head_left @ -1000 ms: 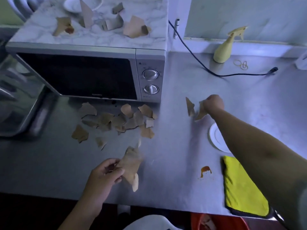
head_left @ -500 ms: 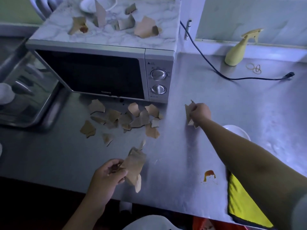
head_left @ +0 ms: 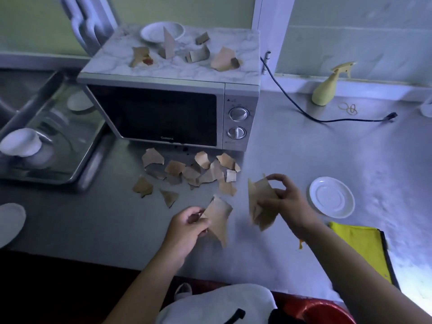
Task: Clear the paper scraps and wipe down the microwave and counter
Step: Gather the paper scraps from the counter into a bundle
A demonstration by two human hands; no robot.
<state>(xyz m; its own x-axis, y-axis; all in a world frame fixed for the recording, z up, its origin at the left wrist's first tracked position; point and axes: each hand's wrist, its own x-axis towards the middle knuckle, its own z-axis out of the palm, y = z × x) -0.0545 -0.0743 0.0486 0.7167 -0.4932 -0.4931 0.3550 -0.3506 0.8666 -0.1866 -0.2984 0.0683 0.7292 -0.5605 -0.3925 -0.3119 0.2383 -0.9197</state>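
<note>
- Brown paper scraps, loose pile (head_left: 194, 171): lying on the steel counter (head_left: 93, 218) just in front of the microwave (head_left: 163, 113), below its door and knobs; many overlap.
- Brown scraps, left bunch (head_left: 218, 218): pinched in the left hand (head_left: 187, 226), thumb and fingers curled onto its left edge, over the near part of the counter.
- Brown scraps, right bunch (head_left: 261, 202): gripped in the right hand (head_left: 285, 202), lower fingers clamped on the paper, thumb and forefinger arched apart above it; just right of the left bunch, a narrow gap between them.
- Brown scraps, upper group (head_left: 187, 52): scattered on the marbled top of the microwave, some standing on edge; the leftmost carries a red smear. A white bowl (head_left: 154, 33) sits at the far edge among them.
- White saucer (head_left: 332, 197): on the counter just right of the right hand.
- Yellow cloth (head_left: 364, 249): flat on the near right, partly hidden by the right forearm.
- Orange stain (head_left: 300, 244): on the counter beside the cloth, mostly covered by the same forearm.
- Yellow spray bottle (head_left: 327, 90): far right, against the wall ledge; rubber bands (head_left: 349, 108) near it.
- Black cable (head_left: 304, 113): trails from behind the microwave across the far counter, its plug lying loose.
- Steel tray (head_left: 58, 136): left of the microwave, with a white cup (head_left: 21, 143) at its near left.
</note>
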